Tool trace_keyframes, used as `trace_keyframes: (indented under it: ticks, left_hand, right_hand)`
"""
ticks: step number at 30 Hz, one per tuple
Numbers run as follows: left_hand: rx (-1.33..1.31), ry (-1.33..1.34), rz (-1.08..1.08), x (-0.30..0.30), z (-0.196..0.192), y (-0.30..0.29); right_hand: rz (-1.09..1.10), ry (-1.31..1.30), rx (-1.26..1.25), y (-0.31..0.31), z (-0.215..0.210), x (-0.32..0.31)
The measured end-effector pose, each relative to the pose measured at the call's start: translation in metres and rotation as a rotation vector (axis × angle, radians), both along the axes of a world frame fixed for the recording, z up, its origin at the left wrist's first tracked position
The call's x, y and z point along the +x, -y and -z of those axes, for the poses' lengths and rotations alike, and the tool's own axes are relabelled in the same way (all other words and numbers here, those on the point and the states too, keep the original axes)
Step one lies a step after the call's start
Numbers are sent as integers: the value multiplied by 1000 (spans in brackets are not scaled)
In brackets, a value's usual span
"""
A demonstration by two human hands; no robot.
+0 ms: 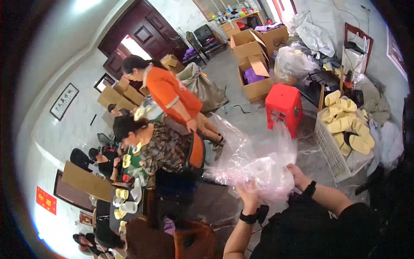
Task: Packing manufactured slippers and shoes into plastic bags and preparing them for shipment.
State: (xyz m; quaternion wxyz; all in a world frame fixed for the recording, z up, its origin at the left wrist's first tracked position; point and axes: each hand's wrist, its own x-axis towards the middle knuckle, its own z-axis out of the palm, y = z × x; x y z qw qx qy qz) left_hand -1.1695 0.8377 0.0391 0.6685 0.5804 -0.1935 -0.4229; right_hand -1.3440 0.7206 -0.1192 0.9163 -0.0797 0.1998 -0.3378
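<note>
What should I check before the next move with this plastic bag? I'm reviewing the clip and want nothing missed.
1. Left hand grips the clear plastic bag: ok.
2. Right hand grips the bag's other side: ok.
3. Bag's mouth is open: cannot tell, the film is bunched.
4. Bag is empty: cannot tell, folds hide the inside.
5. White basket of yellow slippers close on the right side: ok.
6. Room in front: not ok, a person in a patterned top sits close by.
</note>
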Motion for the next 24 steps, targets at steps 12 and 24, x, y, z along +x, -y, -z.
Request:
trace_keyframes:
  ticks: [12,24]
  left_hand:
    - [-163,346,-177,124,-61,273]
    - [15,208,265,251,-44,566]
  right_hand:
    - [13,-521,-734,250,-39,125]
    - [256,-150,-76,488,-90,242]
